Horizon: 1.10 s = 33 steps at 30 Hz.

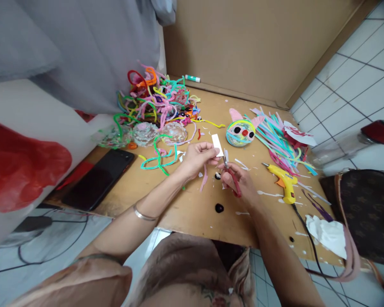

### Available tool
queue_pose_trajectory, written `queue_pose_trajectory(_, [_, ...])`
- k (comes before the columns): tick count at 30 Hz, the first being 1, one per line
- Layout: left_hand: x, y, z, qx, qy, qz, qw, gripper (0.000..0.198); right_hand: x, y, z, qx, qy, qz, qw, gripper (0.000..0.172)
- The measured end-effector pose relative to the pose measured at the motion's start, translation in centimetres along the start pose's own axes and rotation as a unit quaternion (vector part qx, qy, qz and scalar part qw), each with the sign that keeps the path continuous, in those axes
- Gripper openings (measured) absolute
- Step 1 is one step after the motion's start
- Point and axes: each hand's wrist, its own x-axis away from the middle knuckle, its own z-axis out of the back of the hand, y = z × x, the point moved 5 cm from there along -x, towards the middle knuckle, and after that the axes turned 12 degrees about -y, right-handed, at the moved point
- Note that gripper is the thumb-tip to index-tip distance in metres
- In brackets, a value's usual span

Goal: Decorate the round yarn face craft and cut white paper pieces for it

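Observation:
Over the middle of the wooden table, my left hand (200, 157) pinches a small white strip of paper (217, 144) between thumb and fingers. My right hand (241, 181) is closed on scissors with red handles (235, 183), their blades pointing up beside the paper's lower edge. Whether the blades touch the paper I cannot tell. Just beyond the hands sits a round ball figure (240, 133) with pink ears, black eyes and a red nose. A black round piece (219, 208) and a black-and-white piece (217, 175) lie close to my right hand.
A tangled heap of pipe cleaners (161, 100) and clear balls (145, 133) fills the back left. A black phone (99, 179) lies at the left edge. On the right are a yellow glue gun (284, 183) with its cord, loose pipe cleaners (275, 132) and a brown bag (365, 213).

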Motion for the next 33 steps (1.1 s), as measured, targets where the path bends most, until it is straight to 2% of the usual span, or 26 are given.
queue_pose_trajectory(9, [0.02, -0.15, 0.02, -0.011, -0.014, 0.003, 1.000, 0.025, -0.01, -0.66, -0.18, 0.019, 0.035, -0.020, 0.999, 0.048])
queue_pose_trajectory(19, [0.02, -0.31, -0.08, -0.009, -0.018, 0.001, 1.000, 0.032, 0.03, 0.10, -0.15, 0.002, 0.045, -0.026, 0.999, 0.047])
queue_pose_trajectory(29, [0.01, -0.33, -0.16, -0.006, -0.028, 0.008, 1.000, 0.029, 0.08, -0.25, -0.26, 0.009, 0.063, -0.023, 0.998, 0.046])
queue_pose_trajectory(31, [-0.05, -0.41, -0.05, -0.027, -0.028, 0.003, 0.999, 0.027, 0.09, -0.36, -0.31, 0.008, 0.064, -0.020, 0.998, 0.046])
queue_pose_trajectory(33, [-0.02, -0.04, 0.26, -0.098, -0.011, -0.046, 0.994, 0.023, 0.13, -0.53, -0.15, -0.001, 0.077, -0.009, 0.997, 0.046])
